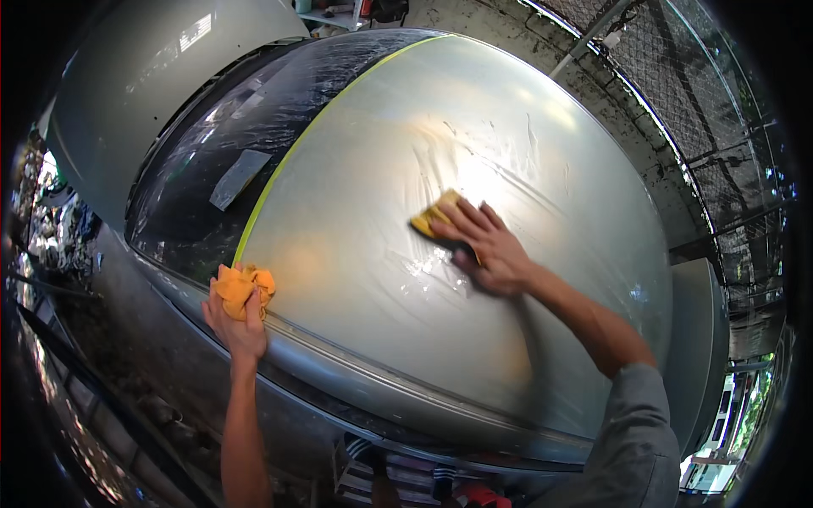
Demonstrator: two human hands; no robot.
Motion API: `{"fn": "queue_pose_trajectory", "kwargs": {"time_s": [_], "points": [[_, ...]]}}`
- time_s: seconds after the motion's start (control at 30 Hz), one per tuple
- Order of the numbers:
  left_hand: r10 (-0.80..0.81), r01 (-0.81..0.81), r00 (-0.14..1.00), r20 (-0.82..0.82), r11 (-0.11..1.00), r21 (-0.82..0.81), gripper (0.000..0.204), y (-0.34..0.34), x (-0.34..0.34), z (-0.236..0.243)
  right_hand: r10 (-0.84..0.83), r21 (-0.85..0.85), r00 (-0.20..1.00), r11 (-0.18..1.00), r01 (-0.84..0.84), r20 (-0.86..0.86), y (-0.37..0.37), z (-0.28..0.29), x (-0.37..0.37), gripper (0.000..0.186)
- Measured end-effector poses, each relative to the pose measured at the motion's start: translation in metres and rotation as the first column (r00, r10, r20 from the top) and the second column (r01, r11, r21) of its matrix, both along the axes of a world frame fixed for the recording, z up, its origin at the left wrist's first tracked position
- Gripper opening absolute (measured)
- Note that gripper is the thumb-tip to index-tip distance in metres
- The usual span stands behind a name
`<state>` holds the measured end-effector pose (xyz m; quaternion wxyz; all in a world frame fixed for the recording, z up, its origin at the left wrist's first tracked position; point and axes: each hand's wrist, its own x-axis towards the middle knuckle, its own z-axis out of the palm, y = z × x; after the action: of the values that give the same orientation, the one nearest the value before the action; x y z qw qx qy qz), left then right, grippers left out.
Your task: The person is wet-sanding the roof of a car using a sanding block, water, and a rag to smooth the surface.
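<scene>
1. Right hand (500, 258): fingers (468, 222) hold a yellow pad (430, 218) flat on the wet silver car roof (356, 203); its exposed end points upper left, its dark edge slanting lower right.
2. Left hand (238, 330): fingers (254, 310) clench a bunched orange cloth (241, 288) at the roof's edge.

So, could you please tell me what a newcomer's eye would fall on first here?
Likely the shiny silver car roof filling the middle. Near its centre, the right hand holds a yellow pad; at its lower-left edge, the left hand grips a bright orange cloth.
</scene>
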<state>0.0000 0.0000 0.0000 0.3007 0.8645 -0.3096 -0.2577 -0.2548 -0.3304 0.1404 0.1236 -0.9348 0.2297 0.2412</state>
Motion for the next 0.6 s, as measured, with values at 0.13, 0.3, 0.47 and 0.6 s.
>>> {"fn": "queue_pose_trajectory", "kwargs": {"time_s": [0.13,0.3,0.47,0.6], "points": [[-0.035,0.087,0.959,0.282,0.981,-0.175,0.061,-0.071,0.109,-0.033,-0.029,-0.382,0.954,0.912,0.147,0.297,-0.098,-0.079,0.148,0.055],[-0.135,0.249,0.9,0.415,0.94,-0.233,0.064,-0.078,0.19,-0.011,0.071,-0.219,0.925,0.976,0.014,0.374,0.015,-0.078,0.175,0.059],[-0.12,0.249,0.918,0.378,0.916,-0.314,0.066,-0.089,0.179,-0.01,-0.004,-0.345,0.893,0.922,0.178,0.45,-0.136,-0.063,0.249,0.056],[-0.109,0.225,0.92,0.376,0.934,-0.279,0.069,-0.076,0.188,-0.018,-0.021,-0.394,0.908,0.897,0.202,0.419,-0.087,-0.11,0.301,0.06]]}}
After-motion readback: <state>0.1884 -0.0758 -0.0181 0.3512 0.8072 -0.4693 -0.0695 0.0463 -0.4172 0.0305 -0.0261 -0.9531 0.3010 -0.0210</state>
